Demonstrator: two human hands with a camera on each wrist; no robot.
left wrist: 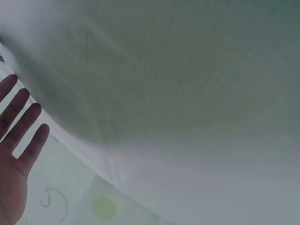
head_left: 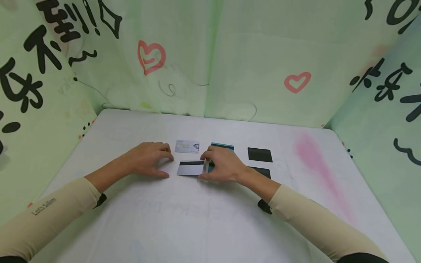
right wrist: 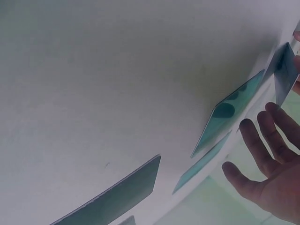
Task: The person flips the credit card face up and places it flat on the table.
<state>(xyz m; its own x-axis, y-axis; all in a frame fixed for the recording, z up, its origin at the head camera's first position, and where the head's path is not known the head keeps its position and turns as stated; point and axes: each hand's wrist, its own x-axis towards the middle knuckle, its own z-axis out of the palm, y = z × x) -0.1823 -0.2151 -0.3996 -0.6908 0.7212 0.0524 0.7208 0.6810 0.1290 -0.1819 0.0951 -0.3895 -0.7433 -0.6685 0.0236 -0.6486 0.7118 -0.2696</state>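
My right hand (head_left: 225, 166) pinches the right end of a silver card (head_left: 189, 171) with a black stripe. In the right wrist view this card (right wrist: 284, 77) stands tilted at the fingertips. My left hand (head_left: 146, 159) is left of that card, thumb and fingers apart, holding nothing. Just behind the silver card lies a VIP card (head_left: 185, 147) with gold lettering. Under the right hand a teal card (head_left: 211, 167) is mostly hidden. Another teal-edged striped card (head_left: 223, 146) shows behind the knuckles.
To the right, a black card (head_left: 260, 155) lies behind a second black card (head_left: 264, 172), which the right wrist partly covers. The white table (head_left: 158, 226) has a pink stain (head_left: 315, 164) on its right. Green printed curtains (head_left: 246, 54) enclose the back and sides.
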